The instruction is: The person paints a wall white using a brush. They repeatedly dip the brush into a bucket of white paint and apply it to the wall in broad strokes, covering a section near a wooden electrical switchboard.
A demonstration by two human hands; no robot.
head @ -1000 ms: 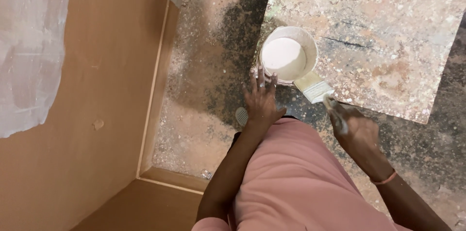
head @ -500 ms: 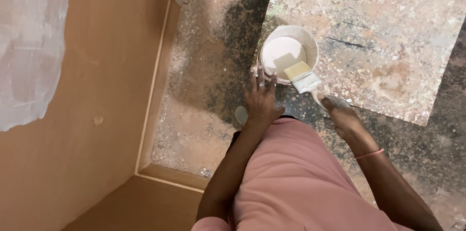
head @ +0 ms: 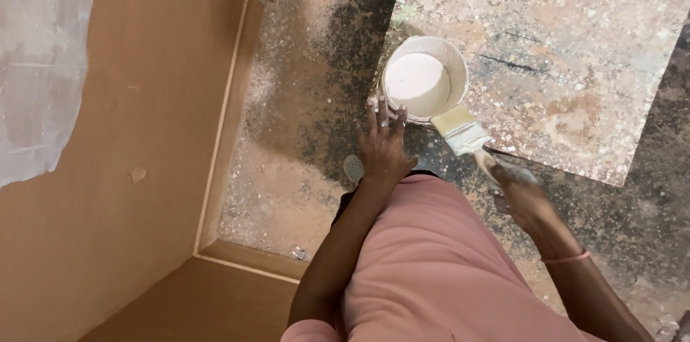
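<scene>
Right hand (head: 519,194) gripping brush (head: 463,133) beside bucket (head: 424,79)

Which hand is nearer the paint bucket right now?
Left. The left hand has fingertips at the rim of the paint bucket; the right hand sits farther back, gripping the brush handle.

A room under renovation: paint-spattered floor (head: 323,97), bare brown wall (head: 122,191), paint bucket (head: 422,77).
</scene>
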